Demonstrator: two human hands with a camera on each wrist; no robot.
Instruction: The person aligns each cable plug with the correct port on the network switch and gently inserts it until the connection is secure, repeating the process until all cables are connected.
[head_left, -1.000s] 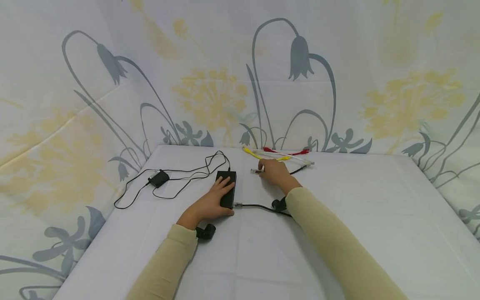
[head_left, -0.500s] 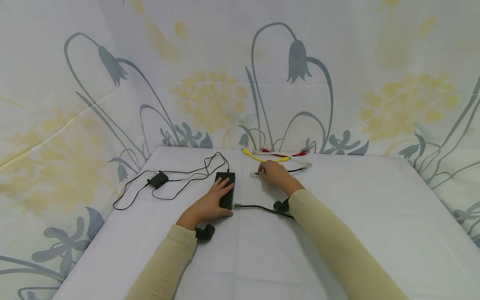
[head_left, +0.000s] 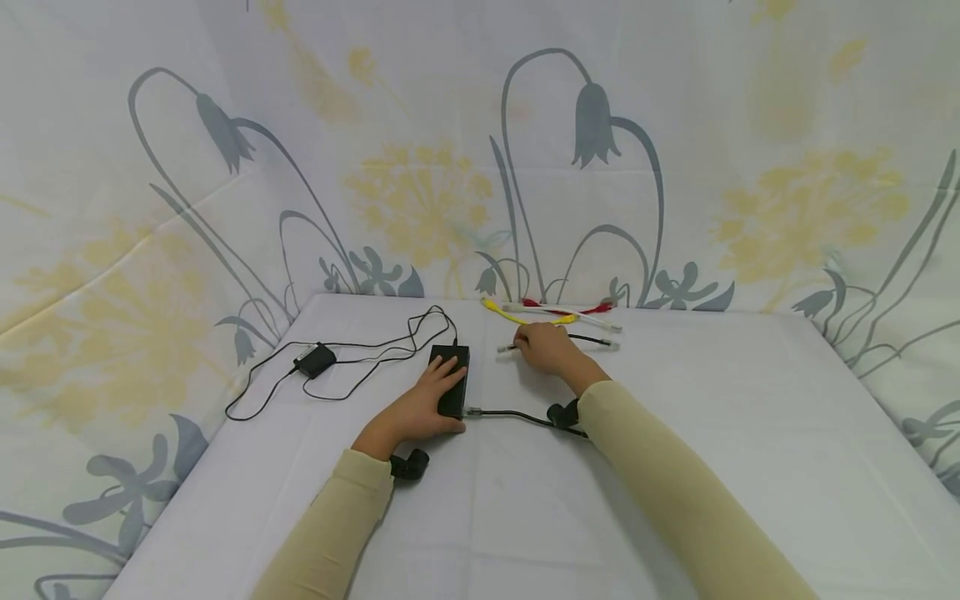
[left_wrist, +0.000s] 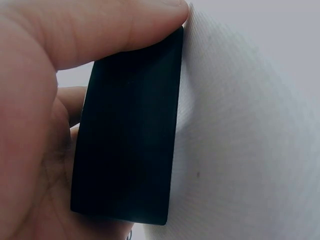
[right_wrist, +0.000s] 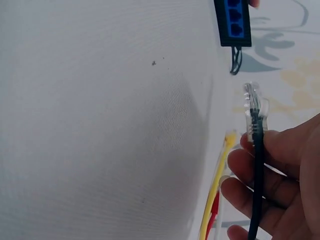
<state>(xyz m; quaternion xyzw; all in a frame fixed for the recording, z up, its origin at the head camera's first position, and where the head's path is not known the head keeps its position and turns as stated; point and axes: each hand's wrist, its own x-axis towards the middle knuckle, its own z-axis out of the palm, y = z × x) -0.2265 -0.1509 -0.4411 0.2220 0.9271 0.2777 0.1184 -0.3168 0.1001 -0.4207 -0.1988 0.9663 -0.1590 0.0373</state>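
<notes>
In the head view, a black network switch lies on the white tabletop. My left hand holds it, fingers laid over its top and thumb against its near end. A black ethernet cable is plugged into its right side, near that end. To the right of the switch, my right hand pinches a short black ethernet cable just behind its clear plug. The plug points left, apart from the switch. Blue ports on the switch show in the right wrist view.
Yellow, red and white cables lie at the table's back edge. A black power adapter with looping thin cord sits left of the switch. A flowered curtain hangs behind.
The short black cable in my right hand has shifted slightly toward me, its far end moving away from the white cable. My left hand stays on the switch. The head view has tilted a little.
</notes>
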